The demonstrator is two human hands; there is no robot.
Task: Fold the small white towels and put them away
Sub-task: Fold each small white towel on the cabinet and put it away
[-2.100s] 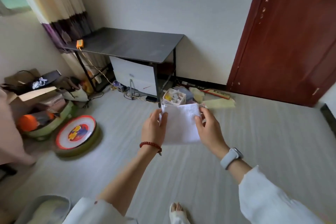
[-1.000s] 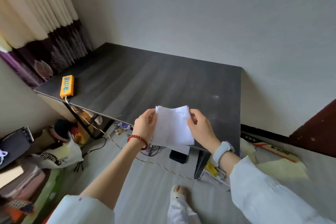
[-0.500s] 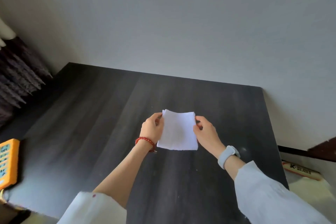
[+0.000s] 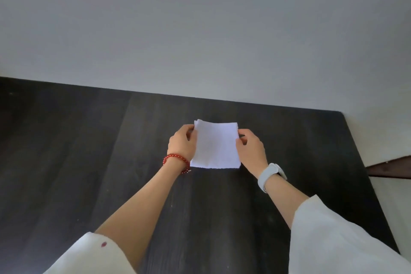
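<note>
Holding one small white folded cloth towel over the dark wooden bench, the left hand and right hand pinch its side edges with curled fingers. I judge that the folding of this towel is mostly finished, while putting it away is not yet done; other towels are not in view.

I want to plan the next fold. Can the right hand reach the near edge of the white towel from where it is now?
Probably yes. The right hand already pinches the right edge of the white towel above the dark table, and nothing lies between it and the near edge. It would first have to release its grip.
</note>
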